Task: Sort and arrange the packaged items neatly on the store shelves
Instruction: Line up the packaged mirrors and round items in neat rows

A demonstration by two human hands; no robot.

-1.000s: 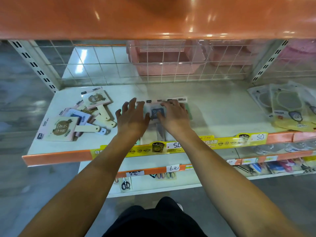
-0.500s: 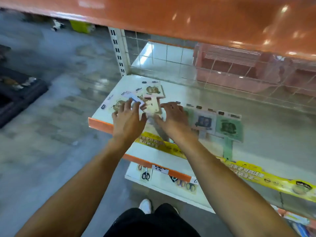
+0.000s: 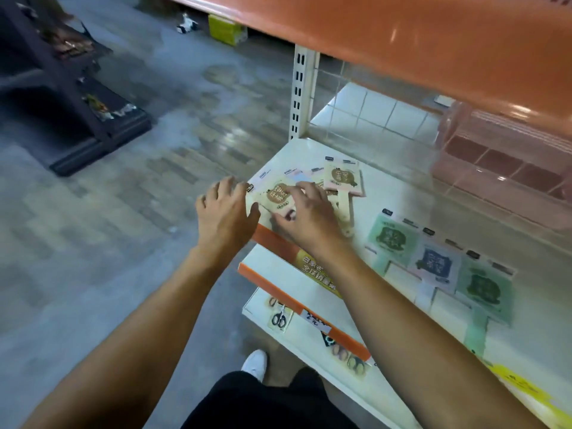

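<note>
Both hands have shifted from the three green and blue fans (image 3: 433,264), now lying in a row, to the beige fan pile (image 3: 312,193) at the shelf's (image 3: 399,193) left corner. Left hand (image 3: 224,212) spread, thumb touching the pile's edge; right hand (image 3: 306,215) presses fingers flat on it.

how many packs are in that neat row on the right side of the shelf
3, side by side on the shelf: a green pack nearest the hands, a blue-print pack in the middle, and a darker green pack farthest right. More may lie hidden beneath them.
</note>
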